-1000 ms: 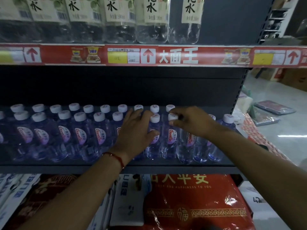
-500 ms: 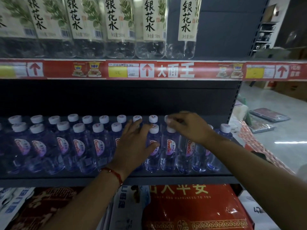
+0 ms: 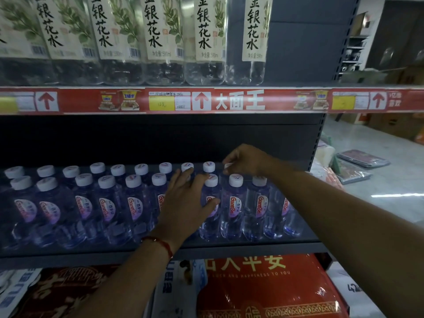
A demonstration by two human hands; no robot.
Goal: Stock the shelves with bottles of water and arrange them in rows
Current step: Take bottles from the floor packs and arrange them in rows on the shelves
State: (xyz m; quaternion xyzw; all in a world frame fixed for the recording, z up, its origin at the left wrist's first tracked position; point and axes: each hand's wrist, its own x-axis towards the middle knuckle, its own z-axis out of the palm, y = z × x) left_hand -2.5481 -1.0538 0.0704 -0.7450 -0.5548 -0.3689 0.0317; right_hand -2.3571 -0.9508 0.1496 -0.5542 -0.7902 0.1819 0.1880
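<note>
Two rows of water bottles point(image 3: 235, 200) nearly fill the shelf point(image 3: 229, 247); left hand point(image 3: 187, 207) rests flat, fingers apart, while right hand point(image 3: 246, 160) at one o'clock pinches a back-row cap point(image 3: 227, 166), leaving final straightening.

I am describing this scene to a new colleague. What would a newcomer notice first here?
First, the two hands at the middle shelf: the left hand rests with spread fingers on the small water bottles, and the right hand pinches a white cap in the back row. Above them runs the red price strip, under tall bottles with leaf labels.
</note>
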